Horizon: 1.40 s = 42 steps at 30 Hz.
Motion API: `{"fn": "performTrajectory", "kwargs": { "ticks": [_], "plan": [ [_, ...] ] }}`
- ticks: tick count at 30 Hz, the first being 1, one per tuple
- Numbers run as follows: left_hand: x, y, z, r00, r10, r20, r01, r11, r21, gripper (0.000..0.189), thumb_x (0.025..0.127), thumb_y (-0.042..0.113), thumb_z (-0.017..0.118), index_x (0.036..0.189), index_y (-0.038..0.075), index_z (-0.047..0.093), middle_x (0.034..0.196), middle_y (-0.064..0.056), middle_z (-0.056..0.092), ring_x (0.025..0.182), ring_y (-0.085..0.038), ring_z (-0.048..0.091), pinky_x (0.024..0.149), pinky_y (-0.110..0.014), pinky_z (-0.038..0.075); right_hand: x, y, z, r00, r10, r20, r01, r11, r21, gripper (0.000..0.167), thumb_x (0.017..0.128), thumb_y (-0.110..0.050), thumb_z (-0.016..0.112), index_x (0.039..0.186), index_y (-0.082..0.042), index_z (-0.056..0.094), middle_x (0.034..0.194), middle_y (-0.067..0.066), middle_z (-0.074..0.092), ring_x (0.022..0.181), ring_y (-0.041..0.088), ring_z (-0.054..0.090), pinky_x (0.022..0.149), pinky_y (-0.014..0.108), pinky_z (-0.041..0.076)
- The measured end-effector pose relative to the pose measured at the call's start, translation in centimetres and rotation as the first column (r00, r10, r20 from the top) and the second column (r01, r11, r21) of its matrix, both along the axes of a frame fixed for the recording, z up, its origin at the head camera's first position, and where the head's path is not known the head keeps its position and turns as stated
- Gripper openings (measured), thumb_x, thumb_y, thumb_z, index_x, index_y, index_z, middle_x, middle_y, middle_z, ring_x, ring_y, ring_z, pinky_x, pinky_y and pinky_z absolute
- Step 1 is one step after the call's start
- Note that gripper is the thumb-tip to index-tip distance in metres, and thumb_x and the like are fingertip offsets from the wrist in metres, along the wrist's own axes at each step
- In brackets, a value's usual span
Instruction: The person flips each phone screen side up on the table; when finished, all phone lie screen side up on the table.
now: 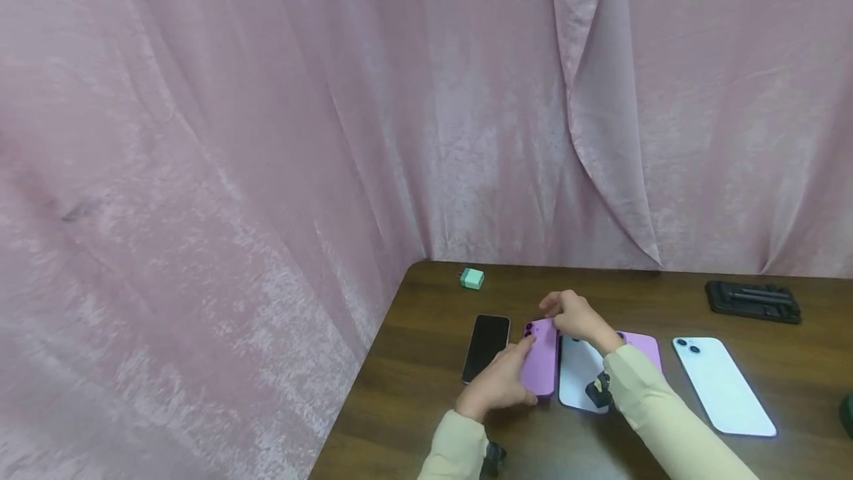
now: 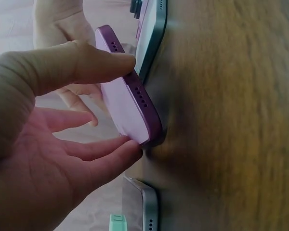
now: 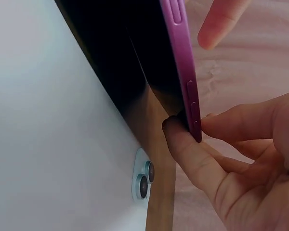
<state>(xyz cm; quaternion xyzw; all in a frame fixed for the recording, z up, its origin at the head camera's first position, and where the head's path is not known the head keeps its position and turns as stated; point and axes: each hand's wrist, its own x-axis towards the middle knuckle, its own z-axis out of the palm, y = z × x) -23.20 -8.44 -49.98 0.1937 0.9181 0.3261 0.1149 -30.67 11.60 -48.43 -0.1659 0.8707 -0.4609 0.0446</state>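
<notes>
A purple phone (image 1: 541,365) lies back up on the brown table, its right edge tipped off the surface in the right wrist view. My left hand (image 1: 496,385) holds its lower left part; in the left wrist view the thumb presses the bottom edge and fingertips meet the left corner. With thumb and fingers, my right hand (image 1: 578,317) pinches the purple phone's (image 3: 190,82) upper right corner. Just right of it lies a pale blue phone (image 1: 576,375), partly under my right wrist. To its left is a phone with a dark screen (image 1: 486,347) facing up.
Another purple phone (image 1: 641,345) shows partly behind my right forearm. A white-blue phone (image 1: 723,385) lies farther right. Toward the back are a mint-green charger plug (image 1: 472,278) and a black folded stand-like item (image 1: 753,302). Pink curtains (image 1: 493,132) hang behind the table.
</notes>
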Motion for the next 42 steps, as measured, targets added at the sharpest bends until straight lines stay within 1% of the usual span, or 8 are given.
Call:
{"fn": "performTrajectory", "kwargs": {
  "ticks": [4,11,15,19,24,27,34,42],
  "plan": [
    [-0.2,0.0,0.2,1.000,-0.004,0.012,0.004,1.000,0.016,0.101,0.071,0.009,0.091,0.156,0.015,0.037,0.130,-0.005,0.056,0.103,-0.014,0.054,0.086,-0.034,0.054,0.1,0.2,0.5,1.000,0.017,-0.010,-0.018,0.999,-0.027,0.037,0.078,0.017,0.054,0.114,0.015,0.061,0.105,0.033,0.067,0.082,0.031,0.064,0.064,0.040,0.057],
    [-0.2,0.0,0.3,0.999,-0.009,0.044,0.007,0.999,0.046,0.103,0.074,0.035,0.090,0.158,0.017,0.034,0.134,-0.001,0.056,0.109,-0.013,0.053,0.091,-0.037,0.053,0.7,0.3,1.2,0.999,0.043,-0.010,-0.043,0.998,-0.050,0.037,0.080,0.015,0.056,0.116,0.016,0.060,0.108,0.035,0.066,0.086,0.032,0.067,0.069,0.043,0.058],
    [-0.1,0.2,0.5,0.997,0.004,0.072,-0.009,0.997,0.073,0.102,0.076,0.043,0.086,0.159,0.019,0.032,0.136,-0.001,0.055,0.111,-0.012,0.055,0.092,-0.039,0.053,0.8,0.4,1.6,0.998,0.058,-0.016,-0.059,0.997,-0.054,0.039,0.078,0.015,0.056,0.116,0.017,0.059,0.111,0.037,0.065,0.087,0.033,0.065,0.069,0.042,0.057],
    [-0.3,0.2,0.4,0.995,-0.003,0.100,-0.010,0.991,0.134,0.099,0.078,0.039,0.086,0.158,0.017,0.032,0.135,0.000,0.056,0.110,-0.010,0.057,0.087,-0.033,0.054,1.0,0.6,1.9,0.998,0.067,-0.015,-0.068,0.996,-0.058,0.041,0.075,0.016,0.056,0.117,0.017,0.059,0.113,0.037,0.064,0.092,0.036,0.064,0.069,0.041,0.056],
    [-0.6,0.1,0.2,0.991,-0.041,0.129,0.010,0.971,0.239,0.091,0.080,0.029,0.086,0.155,0.012,0.037,0.129,0.003,0.061,0.102,-0.006,0.061,0.083,-0.027,0.052,1.2,0.7,2.1,0.998,0.067,0.000,-0.067,0.994,-0.090,0.040,0.077,0.016,0.057,0.117,0.017,0.058,0.112,0.037,0.064,0.098,0.042,0.065,0.075,0.046,0.058],
    [-0.8,-0.1,0.1,0.988,-0.061,0.140,0.020,0.960,0.279,0.085,0.081,0.025,0.085,0.152,0.012,0.041,0.127,0.004,0.062,0.099,-0.005,0.063,0.082,-0.027,0.053,1.3,0.6,2.0,0.998,0.067,0.009,-0.065,0.990,-0.129,0.040,0.078,0.017,0.058,0.118,0.018,0.057,0.113,0.036,0.063,0.096,0.040,0.066,0.077,0.047,0.058],
    [-0.9,-0.7,0.2,0.983,-0.079,0.166,0.018,0.939,0.343,0.076,0.082,0.014,0.083,0.149,0.014,0.047,0.127,0.000,0.064,0.090,-0.004,0.066,0.067,-0.026,0.056,1.4,0.3,1.5,0.993,0.091,0.071,-0.074,0.975,-0.210,0.042,0.086,0.011,0.060,0.127,0.018,0.051,0.119,0.037,0.059,0.098,0.038,0.065,0.081,0.051,0.057],
    [-1.0,-1.4,0.3,0.983,-0.082,0.163,0.017,0.930,0.367,0.080,0.081,0.007,0.081,0.151,0.007,0.044,0.131,-0.007,0.064,0.091,-0.006,0.066,0.074,-0.025,0.056,1.0,0.0,0.4,0.980,0.104,0.169,-0.064,0.972,-0.224,0.051,0.095,-0.004,0.065,0.136,0.016,0.043,0.131,0.036,0.052,0.116,0.048,0.056,0.086,0.057,0.054]
  ]
}}
